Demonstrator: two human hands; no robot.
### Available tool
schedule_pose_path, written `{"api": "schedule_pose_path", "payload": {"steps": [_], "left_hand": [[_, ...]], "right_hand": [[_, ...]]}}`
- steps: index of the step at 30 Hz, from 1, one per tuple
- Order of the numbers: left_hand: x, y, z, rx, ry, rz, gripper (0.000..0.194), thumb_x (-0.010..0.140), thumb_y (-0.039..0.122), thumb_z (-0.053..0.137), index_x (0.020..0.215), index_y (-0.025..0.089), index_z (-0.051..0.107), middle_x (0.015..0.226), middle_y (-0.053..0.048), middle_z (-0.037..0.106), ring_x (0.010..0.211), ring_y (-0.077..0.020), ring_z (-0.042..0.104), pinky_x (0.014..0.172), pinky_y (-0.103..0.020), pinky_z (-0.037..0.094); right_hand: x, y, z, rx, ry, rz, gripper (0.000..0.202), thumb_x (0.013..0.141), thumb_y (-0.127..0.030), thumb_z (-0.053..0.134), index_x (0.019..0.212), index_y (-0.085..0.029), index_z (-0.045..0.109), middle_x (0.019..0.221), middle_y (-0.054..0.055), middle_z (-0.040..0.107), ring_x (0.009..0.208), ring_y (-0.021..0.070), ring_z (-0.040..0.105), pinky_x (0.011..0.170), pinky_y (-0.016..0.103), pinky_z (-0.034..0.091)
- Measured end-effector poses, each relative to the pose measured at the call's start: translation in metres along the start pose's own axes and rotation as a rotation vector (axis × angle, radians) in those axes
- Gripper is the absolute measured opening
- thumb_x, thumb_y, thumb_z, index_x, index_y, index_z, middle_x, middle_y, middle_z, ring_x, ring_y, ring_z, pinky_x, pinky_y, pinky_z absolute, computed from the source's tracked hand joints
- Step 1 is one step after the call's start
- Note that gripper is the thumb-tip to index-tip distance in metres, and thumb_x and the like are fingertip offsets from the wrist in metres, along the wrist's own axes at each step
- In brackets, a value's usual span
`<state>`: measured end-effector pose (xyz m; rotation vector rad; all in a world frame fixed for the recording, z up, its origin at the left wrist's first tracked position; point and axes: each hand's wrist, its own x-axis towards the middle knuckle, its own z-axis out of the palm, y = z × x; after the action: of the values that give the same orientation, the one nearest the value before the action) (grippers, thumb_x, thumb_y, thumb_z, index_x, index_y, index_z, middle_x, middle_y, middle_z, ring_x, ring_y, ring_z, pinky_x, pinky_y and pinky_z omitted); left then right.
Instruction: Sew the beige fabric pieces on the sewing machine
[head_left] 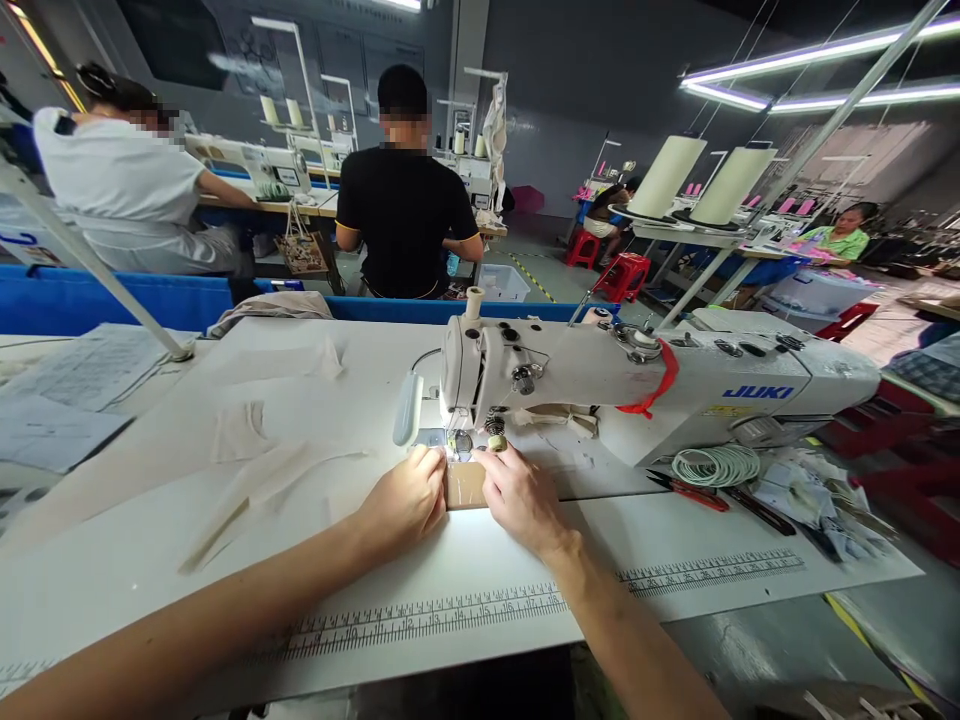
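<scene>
A white sewing machine (555, 370) with a red ribbon round its arm stands on the white table (300, 540). Close to the needle area, my left hand (409, 495) has its fingers pressed together, and whatever they pinch is too small to make out. My right hand (521, 495) is on the other side of the needle, its fingers curled near the presser foot; anything between them is hidden. Between both hands lies a brownish plate (466, 486). Sheer pale fabric pieces (277, 475) are spread to the left of my left hand.
On the right lie a coil of pale cord (716, 466), red-handled snips (701, 495) and fabric scraps (817, 500). Papers (60, 400) rest at the far left. Thread cones (667, 178) stand behind the machine. A printed ruler runs along the front edge. Several people sit beyond.
</scene>
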<state>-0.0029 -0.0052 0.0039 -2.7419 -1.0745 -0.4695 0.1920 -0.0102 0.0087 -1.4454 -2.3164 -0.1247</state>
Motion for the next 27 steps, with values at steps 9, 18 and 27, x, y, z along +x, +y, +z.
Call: {"api": "schedule_pose_path", "payload": {"steps": [9,18,27], "left_hand": [[0.004,0.003,0.001,0.128,-0.049,0.034,0.028,0.087,0.015,0.037,0.087,0.007,0.063,0.093,-0.017,0.057,0.084,-0.0258,0.050,0.072,-0.036,0.048],[0.004,-0.001,0.004,0.062,-0.008,0.044,0.030,0.086,0.014,0.037,0.087,0.005,0.065,0.096,-0.018,0.057,0.084,-0.0257,0.049,0.073,-0.036,0.050],[0.004,-0.001,0.002,0.073,-0.033,0.031,0.026,0.084,0.014,0.039,0.085,0.006,0.064,0.095,-0.018,0.058,0.082,-0.0254,0.049,0.071,-0.036,0.049]], "right_hand": [[-0.002,0.001,0.001,0.033,-0.018,-0.009,0.027,0.084,-0.006,0.044,0.095,-0.019,0.064,0.096,0.006,0.064,0.078,0.0181,0.060,0.061,0.025,0.046],[0.012,0.009,0.005,0.153,0.007,0.120,0.019,0.093,-0.021,0.047,0.094,-0.017,0.065,0.090,0.009,0.068,0.080,0.0203,0.063,0.066,0.025,0.046],[0.025,0.023,0.015,0.264,0.105,0.166,0.028,0.088,-0.014,0.049,0.061,-0.020,0.049,0.058,0.001,0.061,0.056,0.0144,0.056,0.059,0.024,0.038]]}}
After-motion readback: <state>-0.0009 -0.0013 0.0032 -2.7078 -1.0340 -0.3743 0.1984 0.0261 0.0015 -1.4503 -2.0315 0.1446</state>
